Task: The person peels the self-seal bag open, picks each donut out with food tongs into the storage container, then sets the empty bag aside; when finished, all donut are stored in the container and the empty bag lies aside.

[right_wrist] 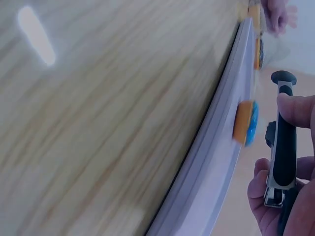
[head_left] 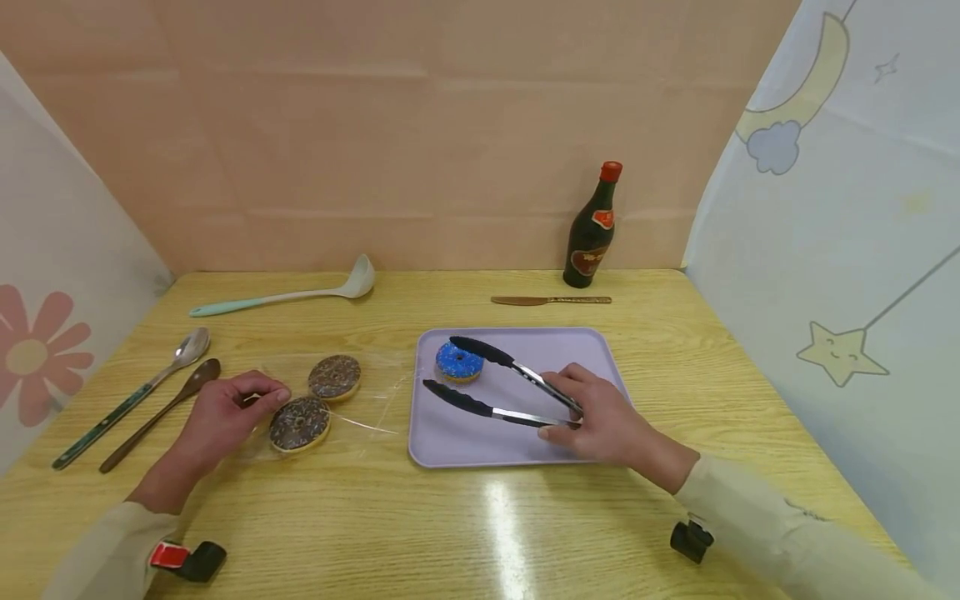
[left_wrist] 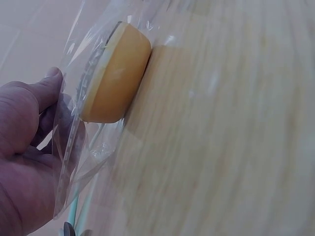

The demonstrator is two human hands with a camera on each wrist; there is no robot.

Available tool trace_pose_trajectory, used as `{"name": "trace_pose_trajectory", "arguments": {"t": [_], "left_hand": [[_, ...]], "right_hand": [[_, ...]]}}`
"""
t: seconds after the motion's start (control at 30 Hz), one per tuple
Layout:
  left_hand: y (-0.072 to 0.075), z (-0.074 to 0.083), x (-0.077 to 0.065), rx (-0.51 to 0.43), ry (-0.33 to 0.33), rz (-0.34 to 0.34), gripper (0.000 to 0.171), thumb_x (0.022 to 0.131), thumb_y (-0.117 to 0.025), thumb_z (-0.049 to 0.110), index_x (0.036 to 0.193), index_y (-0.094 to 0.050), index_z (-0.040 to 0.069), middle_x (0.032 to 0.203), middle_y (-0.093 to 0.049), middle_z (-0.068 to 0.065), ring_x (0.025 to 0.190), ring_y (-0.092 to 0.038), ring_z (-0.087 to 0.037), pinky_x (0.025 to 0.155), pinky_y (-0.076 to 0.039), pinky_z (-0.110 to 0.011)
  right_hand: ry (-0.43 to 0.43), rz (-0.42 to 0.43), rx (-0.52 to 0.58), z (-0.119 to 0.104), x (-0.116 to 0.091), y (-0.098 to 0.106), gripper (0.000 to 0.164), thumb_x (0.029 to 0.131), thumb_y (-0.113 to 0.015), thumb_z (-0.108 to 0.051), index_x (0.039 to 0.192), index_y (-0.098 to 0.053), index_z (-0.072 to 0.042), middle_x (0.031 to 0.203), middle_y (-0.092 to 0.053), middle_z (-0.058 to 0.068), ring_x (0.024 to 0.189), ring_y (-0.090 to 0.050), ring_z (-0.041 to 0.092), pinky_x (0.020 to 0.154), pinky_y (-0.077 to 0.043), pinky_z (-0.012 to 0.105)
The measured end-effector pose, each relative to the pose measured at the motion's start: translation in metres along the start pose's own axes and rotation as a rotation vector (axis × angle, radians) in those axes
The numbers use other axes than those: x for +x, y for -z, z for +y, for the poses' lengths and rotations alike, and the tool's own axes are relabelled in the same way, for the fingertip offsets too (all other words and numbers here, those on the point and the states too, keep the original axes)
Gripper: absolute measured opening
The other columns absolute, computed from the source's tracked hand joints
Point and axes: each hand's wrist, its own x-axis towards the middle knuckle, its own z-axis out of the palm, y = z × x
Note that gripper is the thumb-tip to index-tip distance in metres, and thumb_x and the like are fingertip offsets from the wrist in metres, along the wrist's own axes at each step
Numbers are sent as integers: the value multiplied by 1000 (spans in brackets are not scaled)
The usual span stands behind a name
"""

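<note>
My left hand (head_left: 225,415) pinches the open-looking edge of a clear plastic bag (head_left: 378,387) at the left of the table. Inside the bag lie two donuts with dark sprinkled icing, the farther donut (head_left: 334,377) and the nearer donut (head_left: 300,423). The left wrist view shows one donut's yellow side (left_wrist: 118,73) through the film, close to my fingers. With my right hand (head_left: 603,417) I grip metal tongs (head_left: 463,398) with black tips, spread apart over the lilac tray (head_left: 517,452). A blue-iced donut (head_left: 459,363) sits on the tray near the upper tip.
Left of the bag lie a metal spoon (head_left: 193,346) with a green handle and a dark brown spoon (head_left: 201,375). A ladle (head_left: 358,279) lies at the back left. Behind the tray are a knife (head_left: 521,301) and a dark bottle (head_left: 589,237) with a red cap.
</note>
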Motion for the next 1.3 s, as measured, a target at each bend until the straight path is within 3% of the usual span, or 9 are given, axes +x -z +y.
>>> {"name": "trace_pose_trajectory", "arguments": {"t": [0.47, 1.03, 1.3], "left_hand": [[-1, 1, 0, 5, -4, 10, 9, 90, -64, 1, 88, -70, -4, 82, -66, -7, 72, -57, -7, 61, -46, -17], [-2, 0, -1, -12, -5, -2, 8, 90, -63, 0, 88, -71, -2, 82, -66, -2, 73, -58, -8, 61, -46, -18], [-3, 0, 0, -12, 9, 12, 8, 90, -64, 1, 88, -71, -2, 85, -66, -3, 77, -59, -6, 64, -47, -17]], "right_hand": [[128, -124, -52, -33, 17, -21, 51, 80, -75, -24, 122, -61, 0, 96, -57, 2, 74, -48, 12, 64, -40, 26], [74, -208, -74, -53, 40, -35, 52, 82, -72, -27, 125, -60, -2, 102, -57, 1, 83, -52, 14, 75, -44, 31], [72, -205, -95, -62, 50, -42, 58, 83, -71, -31, 130, -55, -2, 124, -54, 8, 102, -55, 19, 86, -45, 37]]}}
